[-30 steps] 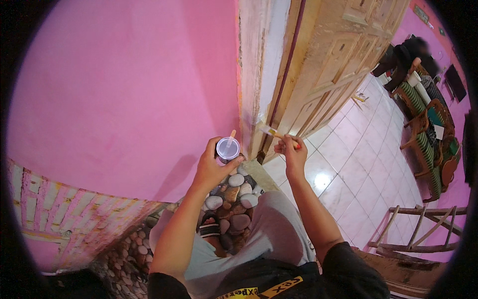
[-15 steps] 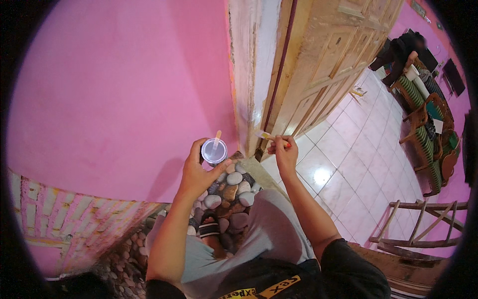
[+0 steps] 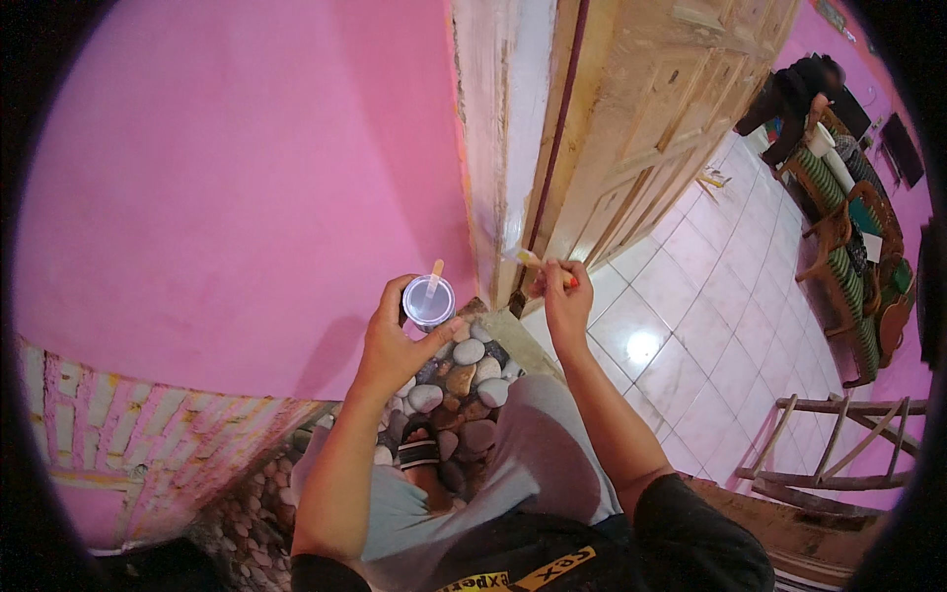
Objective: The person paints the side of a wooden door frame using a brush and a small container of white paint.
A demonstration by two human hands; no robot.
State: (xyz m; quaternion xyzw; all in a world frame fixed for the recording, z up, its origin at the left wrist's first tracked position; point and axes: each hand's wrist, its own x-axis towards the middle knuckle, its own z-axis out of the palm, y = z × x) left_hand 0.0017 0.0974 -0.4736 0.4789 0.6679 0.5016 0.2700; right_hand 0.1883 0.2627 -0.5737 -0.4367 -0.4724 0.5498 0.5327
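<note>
My left hand (image 3: 395, 335) is wrapped round a small can of pale paint (image 3: 427, 308), held upright in front of the pink wall. A flat wooden stick (image 3: 436, 274) leans in the can, its end above the rim. In my right hand (image 3: 565, 306) is a paintbrush (image 3: 533, 259) with an orange-red handle end; its bristles are at the door frame (image 3: 502, 197), which is partly coated white. Whether the bristles touch the wood I cannot tell. Beside the brush stands the bare wooden door (image 3: 631, 148).
Loose pebbles (image 3: 468, 352) lie around my foot. Beyond the door is a white tiled floor (image 3: 681, 326) with striped chairs (image 3: 838, 286), a wooden ladder (image 3: 838, 439) and a person in dark clothes (image 3: 797, 104). Pink wall (image 3: 247, 197) rises at the left.
The brush has tilted slightly, its bristles shifting a little right and up along the frame. The can still sits in my left hand, nearly unmoved.
</note>
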